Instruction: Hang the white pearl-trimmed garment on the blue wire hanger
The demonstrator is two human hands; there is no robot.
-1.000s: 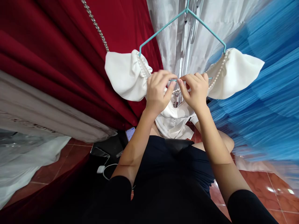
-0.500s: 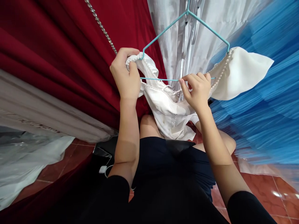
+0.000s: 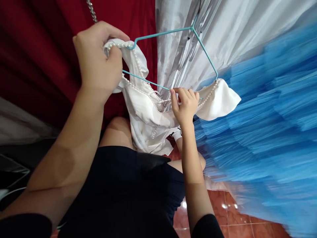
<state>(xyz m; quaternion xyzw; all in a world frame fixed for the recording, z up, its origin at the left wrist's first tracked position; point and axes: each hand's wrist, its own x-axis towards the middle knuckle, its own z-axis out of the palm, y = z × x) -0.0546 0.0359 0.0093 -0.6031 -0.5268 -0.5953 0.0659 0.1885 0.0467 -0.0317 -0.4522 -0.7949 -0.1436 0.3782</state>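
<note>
In the head view, a white dress [image 3: 146,109] takes up the middle of the picture, its shoulders spread toward ten o'clock and three o'clock and its lower part hanging down over six o'clock, close to the person's bare knee [image 3: 119,132]. It is on a thin blue hanger [image 3: 192,28], whose peak stands near one o'clock. The left hand [image 3: 99,59], at ten o'clock, grips the bead-edged shoulder of the dress in a narrow hold between thumb and fingers, just beside the hanger's end; whether these fingers also touch the hanger cannot be told. The right hand [image 3: 184,102], near two o'clock and close to the centre, pinches the hanger's lower bar between thumb and fingertips, its other fingers curled. Right of it, the puffed sleeve [image 3: 220,102] hangs at the hanger's other end, edged with small white beads [image 3: 208,95]. Behind all this, red cloth [image 3: 141,19] fills eleven o'clock, a white curtain [image 3: 237,36] falls at one o'clock, and layered blue ruffles [image 3: 272,132] spread across three o'clock. A metal chain [image 3: 91,11] comes down at eleven o'clock, above the left hand. Dark shorts [image 3: 133,178] lie toward seven o'clock, and shiny red floor tiles [image 3: 237,215] show at five o'clock.
</note>
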